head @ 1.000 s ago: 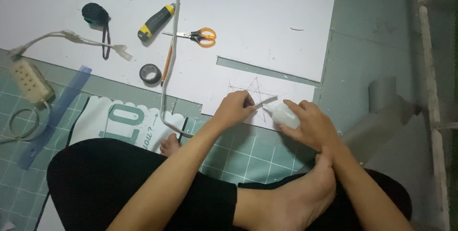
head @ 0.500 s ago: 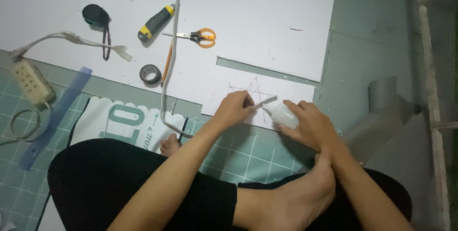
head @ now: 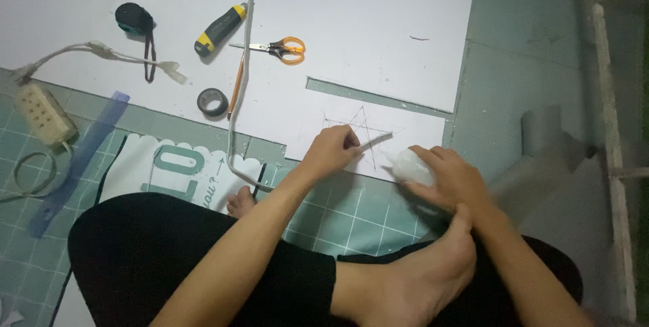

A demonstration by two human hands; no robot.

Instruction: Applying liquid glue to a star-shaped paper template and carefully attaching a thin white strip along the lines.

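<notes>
White foam board (head: 378, 16) covers most of the floor ahead, and a smaller cut piece of the same board (head: 412, 131), marked with a pencilled star (head: 358, 131), lies at its near edge, just beyond the crossed legs. The left hand (head: 331, 153) is closed around a thin, pale stick-like tool (head: 375, 142), whose tip is laid across the lower right of the star; whether it is a blade or a pencil cannot be told. The right hand (head: 453, 178) is curled over a whitish, translucent lump (head: 414, 165), perhaps an eraser or a wad of plastic, which is pressed against the right end of the cut piece. The two hands are set apart, with the tool's tip between them. The cut piece is judged to be light and stiff but easily dented or creased, so it would best be steadied flat by its edges or by a palm on a bare part, away from the drawn lines; being so light, it could slide on the smooth board beneath unless held down. Further off, well apart from both hands, lie orange-handled scissors (head: 280, 48), a screwdriver with a yellow and black handle (head: 220, 30), a roll of dark tape (head: 212, 102), a tape measure (head: 133, 18), a blue ruler (head: 81, 155) and a power strip (head: 44, 114) on the green cutting mat (head: 351, 215).
</notes>
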